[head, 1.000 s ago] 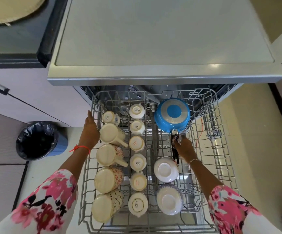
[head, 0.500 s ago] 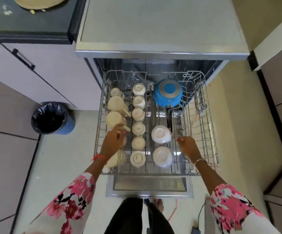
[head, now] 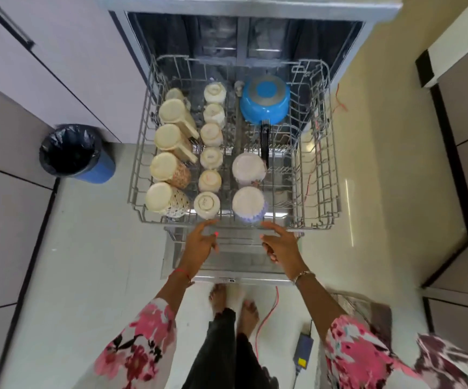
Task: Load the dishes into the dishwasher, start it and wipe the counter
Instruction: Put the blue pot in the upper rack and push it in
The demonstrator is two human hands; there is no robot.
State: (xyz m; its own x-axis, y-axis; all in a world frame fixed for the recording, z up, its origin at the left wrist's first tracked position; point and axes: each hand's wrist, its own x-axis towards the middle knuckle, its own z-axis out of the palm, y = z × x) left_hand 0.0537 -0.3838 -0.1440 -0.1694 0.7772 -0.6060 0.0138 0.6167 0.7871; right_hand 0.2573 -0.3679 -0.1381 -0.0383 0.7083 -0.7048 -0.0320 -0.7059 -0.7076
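The dishwasher's wire rack (head: 319, 192) is pulled out over the open door (head: 235, 262). It holds a column of upturned mugs (head: 168, 167) on the left, a middle row of small cups (head: 210, 158), two white bowls (head: 248, 167) and a blue pan (head: 265, 99) with a black handle at the back right. My left hand (head: 199, 245) and my right hand (head: 280, 245) hover just in front of the rack's front edge, fingers spread, holding nothing.
A blue bin (head: 73, 153) with a black liner stands on the floor to the left. Cabinet fronts (head: 59, 66) flank the dishwasher. A red cable (head: 266, 315) and a power adapter (head: 303, 352) lie on the floor beside my feet (head: 233, 304).
Both hands have drawn back out of the rack to its front edge; the right one let go of the pan handle. The view has pulled back and tilted down.
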